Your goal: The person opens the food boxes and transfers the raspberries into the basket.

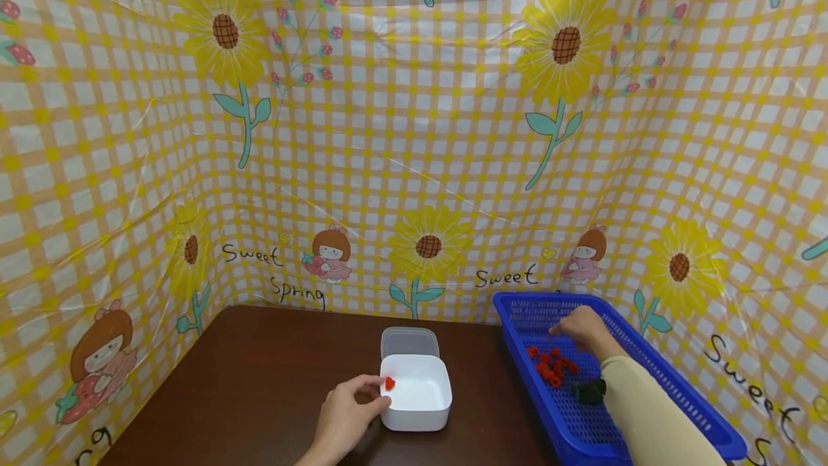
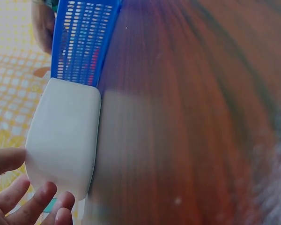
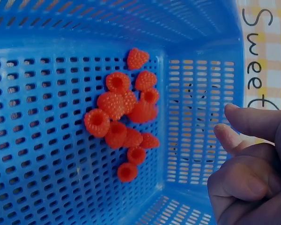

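My left hand [image 1: 347, 408] is at the left side of a square white container [image 1: 417, 419], its index finger and thumb at the rim. In the left wrist view its loosely bent fingers [image 2: 35, 204] lie against the container's side and corner. One red raspberry [image 1: 389, 383] shows inside the container by that rim. My right hand [image 1: 581, 327] hangs over a blue basket [image 1: 511, 340], beyond a cluster of raspberries [image 3: 113, 104]. Its thumb and index finger point out with a gap between them and hold nothing; the other fingers are curled in.
Behind the white container lies a translucent lid [image 1: 410, 341]. A dark green item [image 1: 587, 393] sits in the basket near the right sleeve, partly hidden by it. The brown table [image 1: 272, 380] is bordered by a checked sunflower cloth [image 1: 427, 178].
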Demonstrator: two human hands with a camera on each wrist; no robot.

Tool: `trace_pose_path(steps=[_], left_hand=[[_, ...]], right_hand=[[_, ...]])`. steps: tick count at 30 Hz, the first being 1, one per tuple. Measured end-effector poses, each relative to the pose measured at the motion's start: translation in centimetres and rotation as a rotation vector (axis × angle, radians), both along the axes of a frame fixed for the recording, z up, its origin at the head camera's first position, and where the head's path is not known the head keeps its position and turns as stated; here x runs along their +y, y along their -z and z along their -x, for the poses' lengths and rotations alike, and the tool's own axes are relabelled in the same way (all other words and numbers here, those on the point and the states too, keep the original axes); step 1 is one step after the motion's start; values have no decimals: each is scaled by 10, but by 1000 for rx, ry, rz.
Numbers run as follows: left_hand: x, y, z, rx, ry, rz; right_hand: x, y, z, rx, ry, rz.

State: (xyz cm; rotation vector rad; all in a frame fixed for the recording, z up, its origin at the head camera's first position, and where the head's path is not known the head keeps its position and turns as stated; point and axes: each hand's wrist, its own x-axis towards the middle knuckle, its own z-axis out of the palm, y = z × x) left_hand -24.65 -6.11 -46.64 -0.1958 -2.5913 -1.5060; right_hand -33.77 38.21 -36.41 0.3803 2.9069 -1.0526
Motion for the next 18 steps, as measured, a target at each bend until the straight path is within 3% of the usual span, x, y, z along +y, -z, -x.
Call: trace_pose_path(steps=[5,13,18], left_hand=[[0,0,-1,3,6,-5],[0,-1,0,1,2,-3],[0,0,-1,19,5,-1]], right_hand=[[-11,-2,-1,26,-26,24],[-36,-14,-7,84,-140,63],[-61,-25,-16,54,-197,113]])
